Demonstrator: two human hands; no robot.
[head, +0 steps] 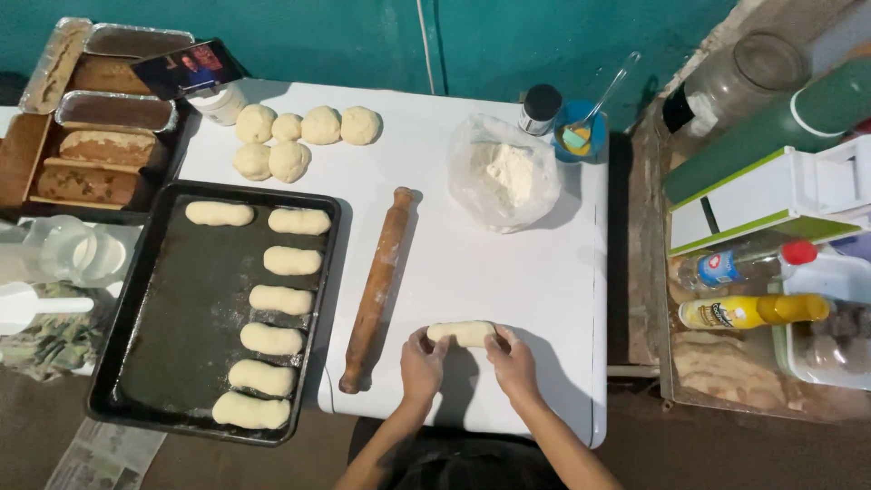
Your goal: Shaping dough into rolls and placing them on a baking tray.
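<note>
A short pale dough log [463, 332] lies on the white table [508, 263] near its front edge. My left hand [423, 363] holds its left end and my right hand [513, 361] holds its right end, fingers curled over the dough. A wooden rolling pin [376, 289] lies just left of my hands. Further left, a dark baking tray [172, 318] carries several shaped dough logs in a column along its right side. Several round dough balls [290, 138] sit at the table's back left.
A clear bag of flour [504, 172], a black-capped bottle [539, 109] and a blue bowl with a brush [581, 132] stand at the back. Loaf pans with baked bread [91, 136] sit far left. Bottles and boxes [753, 272] crowd a surface at right.
</note>
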